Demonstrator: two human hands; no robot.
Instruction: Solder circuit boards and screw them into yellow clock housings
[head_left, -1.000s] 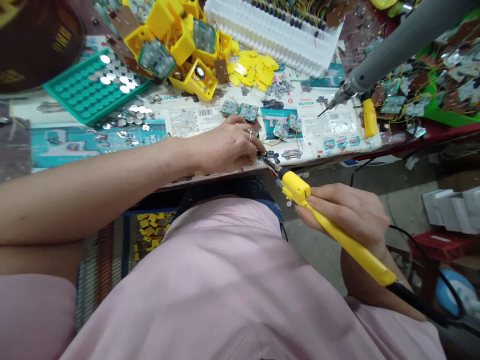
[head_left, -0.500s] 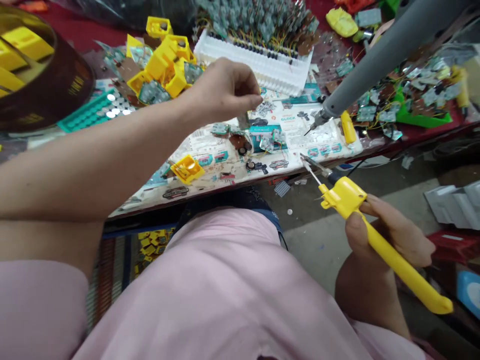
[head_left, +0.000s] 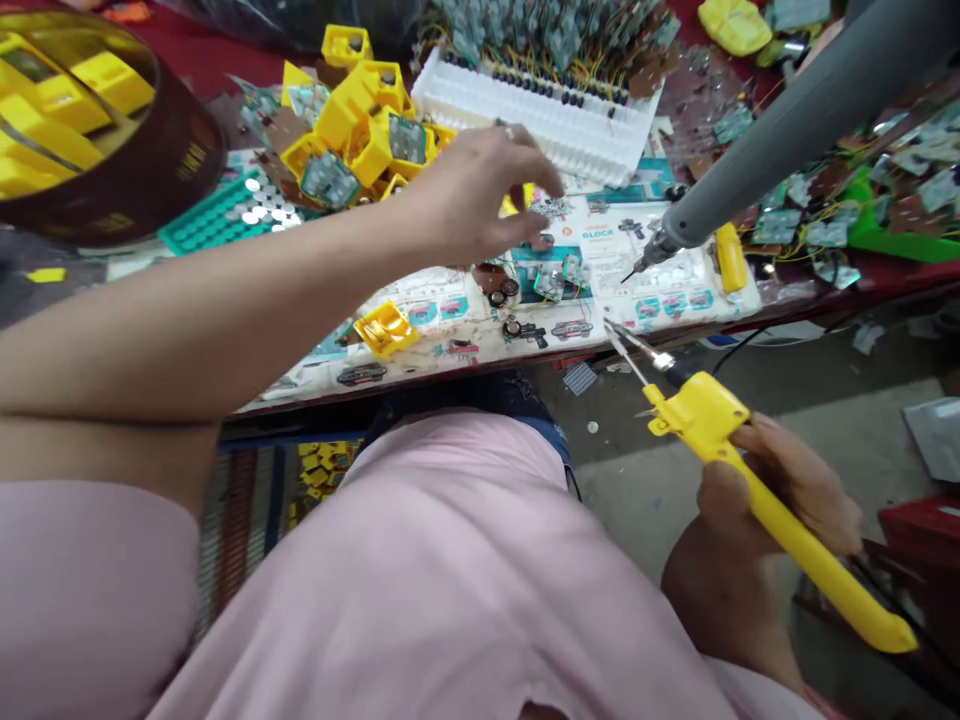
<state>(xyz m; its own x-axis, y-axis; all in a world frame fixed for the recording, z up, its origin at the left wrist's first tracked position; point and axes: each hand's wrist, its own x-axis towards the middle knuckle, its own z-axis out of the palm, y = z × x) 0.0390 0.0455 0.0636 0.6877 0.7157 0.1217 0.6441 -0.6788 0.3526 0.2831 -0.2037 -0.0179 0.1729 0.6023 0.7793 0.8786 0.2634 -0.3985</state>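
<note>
My left hand (head_left: pixel 491 190) hovers palm down over the work surface, its thumb and fingers apart with nothing visible between them. Beneath and beside it lie small circuit boards (head_left: pixel 551 283) with thin wires, and a few round black parts (head_left: pixel 497 297). Nearer the front edge sits an open yellow plastic housing (head_left: pixel 385 329). In my right hand (head_left: pixel 787 480), off the front edge of the table, is a yellow soldering iron (head_left: pixel 780 520). Its metal tip and a thin feed tube beside it point toward the table edge.
A grey power screwdriver (head_left: pixel 750 170) hangs over the right side, bit downward. Behind stands a white foam rack (head_left: pixel 525 115) of wired boards. Yellow housings (head_left: pixel 360 120) are piled left, near a teal tray (head_left: pixel 206 218) and a round brown tin (head_left: pixel 180 150). A green tray (head_left: pixel 892 225) lies right.
My left hand's fingers have spread, and the small greyish piece below them no longer shows there. My right hand still holds the soldering iron. The view has shifted slightly.
</note>
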